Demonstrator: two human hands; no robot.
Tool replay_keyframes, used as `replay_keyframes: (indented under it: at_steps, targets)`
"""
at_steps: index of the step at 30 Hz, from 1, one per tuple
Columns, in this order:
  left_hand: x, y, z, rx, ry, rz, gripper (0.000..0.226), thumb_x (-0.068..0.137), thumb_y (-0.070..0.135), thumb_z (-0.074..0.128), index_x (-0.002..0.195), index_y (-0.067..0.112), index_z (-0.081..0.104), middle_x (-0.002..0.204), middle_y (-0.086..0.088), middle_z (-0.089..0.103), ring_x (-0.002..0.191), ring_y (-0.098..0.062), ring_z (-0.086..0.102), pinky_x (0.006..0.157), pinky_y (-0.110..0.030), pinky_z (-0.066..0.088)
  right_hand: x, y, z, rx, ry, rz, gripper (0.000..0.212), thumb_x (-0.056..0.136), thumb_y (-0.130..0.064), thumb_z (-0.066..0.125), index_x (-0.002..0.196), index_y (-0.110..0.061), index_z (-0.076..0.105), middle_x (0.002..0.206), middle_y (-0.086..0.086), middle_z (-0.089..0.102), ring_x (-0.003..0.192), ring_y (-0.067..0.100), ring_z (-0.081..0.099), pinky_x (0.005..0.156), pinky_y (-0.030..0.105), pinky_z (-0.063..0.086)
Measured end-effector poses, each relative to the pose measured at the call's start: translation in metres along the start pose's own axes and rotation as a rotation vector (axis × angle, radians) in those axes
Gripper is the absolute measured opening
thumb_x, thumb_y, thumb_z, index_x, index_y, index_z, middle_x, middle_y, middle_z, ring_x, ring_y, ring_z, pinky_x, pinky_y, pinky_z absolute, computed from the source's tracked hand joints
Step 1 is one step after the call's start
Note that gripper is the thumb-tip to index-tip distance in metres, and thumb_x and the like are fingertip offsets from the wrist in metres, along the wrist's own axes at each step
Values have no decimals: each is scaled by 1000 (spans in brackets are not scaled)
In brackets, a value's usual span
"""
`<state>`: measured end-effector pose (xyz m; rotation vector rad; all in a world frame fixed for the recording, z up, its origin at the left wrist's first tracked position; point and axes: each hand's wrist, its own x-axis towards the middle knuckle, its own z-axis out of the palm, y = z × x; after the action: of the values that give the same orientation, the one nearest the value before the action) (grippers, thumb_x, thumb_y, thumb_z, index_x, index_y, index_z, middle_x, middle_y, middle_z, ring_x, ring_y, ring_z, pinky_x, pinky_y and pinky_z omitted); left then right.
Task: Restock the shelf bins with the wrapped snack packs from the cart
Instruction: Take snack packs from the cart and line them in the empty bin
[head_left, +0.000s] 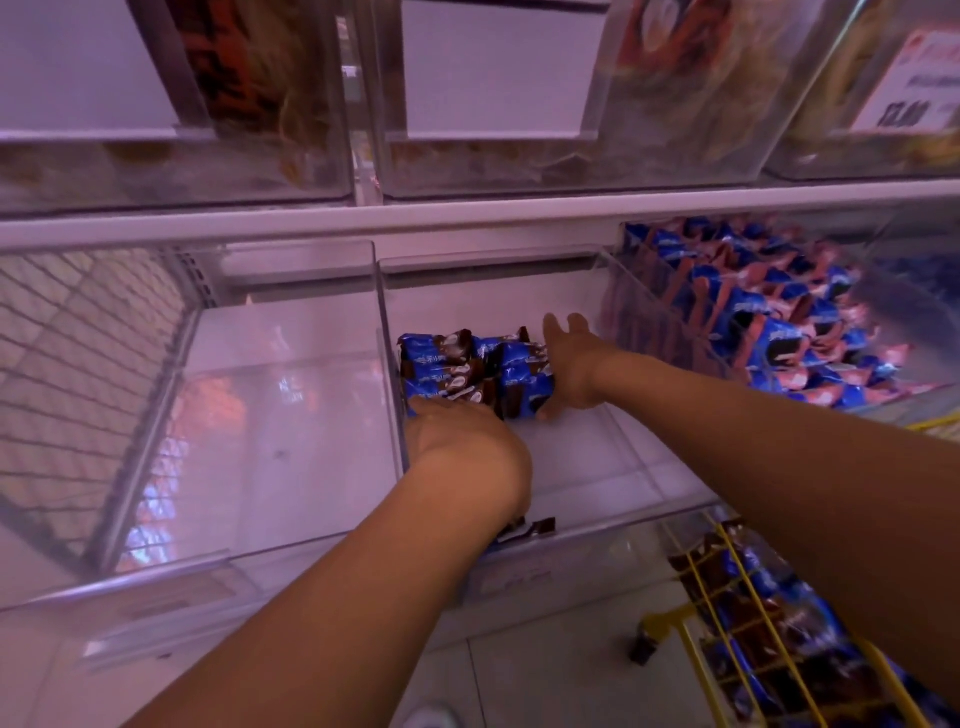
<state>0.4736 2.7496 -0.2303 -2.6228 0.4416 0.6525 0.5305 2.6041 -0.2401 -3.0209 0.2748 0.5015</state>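
Both of the person's arms reach into the middle bin (613, 519), a clear plastic box on the lower shelf. A cluster of blue and brown snack packs (470, 371) sits on the bin's floor against its left wall, toward the back. The left hand (462, 441) lies palm down over the front of that cluster, its fingers pressed onto the nearest packs; whether it actually grips one I cannot tell, since the fingertips are hidden. The right hand (571, 364) is spread flat against the cluster's right side, fingers extended toward the back wall and thumb low at the front corner of the stack, grasping nothing. One loose pack (524, 530) lies at the bin's front edge, partly hidden under the left forearm. The bin to the left (291, 415) holds nothing visible, while the bin to the right (810, 332) is heaped with blue and pink packs. A yellow wire cart (769, 623) carrying more dark packs stands at the lower right, below the shelf's front edge.
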Motion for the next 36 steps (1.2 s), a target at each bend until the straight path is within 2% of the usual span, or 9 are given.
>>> replay_keyframes:
  at_steps: [5, 16, 18, 22, 25, 28, 31, 33, 36]
  targets:
    - [2, -3, 1, -50, 1, 35, 81, 89, 39, 62, 151, 3, 25, 152, -18, 36, 138, -37, 36, 114, -47, 31, -2, -13, -6, 304, -92, -62, 54, 76, -19, 84, 122, -7, 58, 121, 11, 65, 110, 26, 62, 98, 34, 51]
    - [8, -4, 5, -54, -5, 48, 87, 88, 39, 63, 153, 2, 19, 156, -21, 29, 142, -40, 28, 117, -51, 25, 0, -21, 9, 1067, -152, 21, 48, 75, 20, 65, 113, -7, 50, 120, 18, 61, 108, 28, 63, 97, 44, 54]
    - [5, -4, 3, -84, -10, 34, 87, 88, 40, 64, 154, 3, 19, 156, -21, 28, 142, -40, 27, 117, -51, 26, 0, -21, 10, 1122, -150, 29, 66, 75, 21, 64, 131, -7, 42, 126, 17, 57, 113, 28, 60, 100, 45, 52]
    - [-13, -3, -8, -254, 101, 16, 78, 91, 26, 59, 154, 5, 17, 160, -21, 16, 146, -42, 15, 114, -51, 30, -19, -21, -7, 847, -31, -24, 99, 78, 10, 69, 157, -19, 15, 152, 15, 37, 131, 30, 46, 99, 30, 45]
    - [-37, 2, -22, -338, 325, 55, 45, 92, 20, 53, 135, 8, 51, 131, -17, 53, 115, -33, 51, 85, -42, 46, -62, -4, -37, 487, 144, -189, 74, 87, -7, 68, 152, -18, 35, 156, 6, 37, 137, 23, 42, 98, 22, 37]
    - [-59, 12, -30, -471, 668, 129, 24, 92, 28, 51, 101, 11, 66, 98, -14, 65, 87, -34, 61, 69, -37, 43, -136, 39, -60, 261, 425, -360, 34, 88, -15, 67, 122, -15, 68, 119, 1, 70, 100, 5, 64, 89, 12, 44]
    - [-82, 47, -42, -599, 941, 401, 28, 88, 41, 51, 75, 18, 60, 84, -11, 70, 81, -36, 65, 63, -35, 47, -222, 105, -52, 271, 611, -257, 7, 84, -17, 73, 90, -16, 76, 70, -16, 66, 64, -12, 58, 65, 1, 39]
    - [-98, 87, -50, -732, 962, 612, 30, 83, 49, 51, 74, 22, 62, 78, -4, 71, 78, -30, 67, 67, -39, 54, -260, 147, -30, 277, 512, -43, 12, 82, -22, 78, 92, -14, 76, 69, -9, 68, 63, -6, 61, 62, 11, 43]
    - [-111, 155, -52, -598, 771, 886, 31, 81, 50, 58, 89, 22, 65, 92, -3, 71, 90, -27, 66, 77, -41, 54, -283, 197, 15, 97, 27, 227, 60, 75, -41, 83, 127, -18, 64, 117, 8, 69, 105, 21, 64, 88, 28, 48]
